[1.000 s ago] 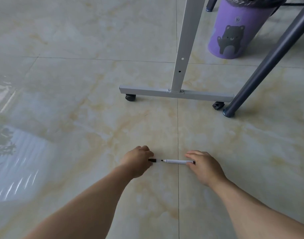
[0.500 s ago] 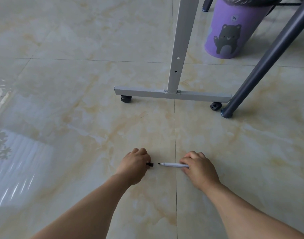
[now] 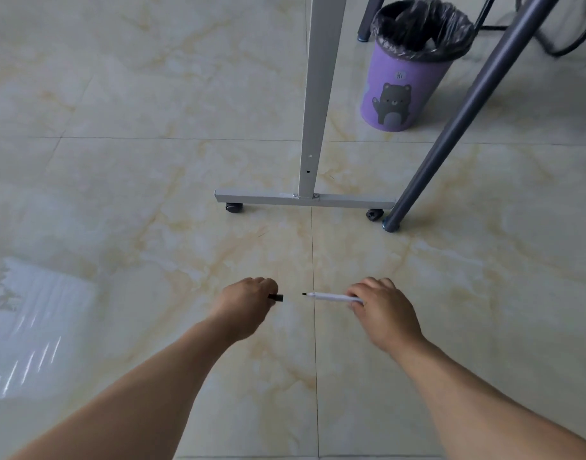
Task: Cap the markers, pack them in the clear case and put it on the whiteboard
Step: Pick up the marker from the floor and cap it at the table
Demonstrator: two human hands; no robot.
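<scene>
My left hand (image 3: 245,302) is closed around a small black marker cap (image 3: 276,297), whose open end points right. My right hand (image 3: 379,308) grips a white marker (image 3: 329,297) by its rear end, held level with its bare black tip pointing left at the cap. A small gap separates tip and cap. Both are held above the tiled floor. The clear case and the board surface are out of view; only the white whiteboard stand (image 3: 313,127) shows.
The stand's base bar (image 3: 301,198) rests on two black castors straight ahead. A dark grey slanted table leg (image 3: 457,121) touches down beside its right end. A purple bin (image 3: 407,71) with a black liner stands at the back right.
Both hands have lifted with the cap and marker, and the gap between tip and cap has widened. The view has tilted up, showing more of the bin.
</scene>
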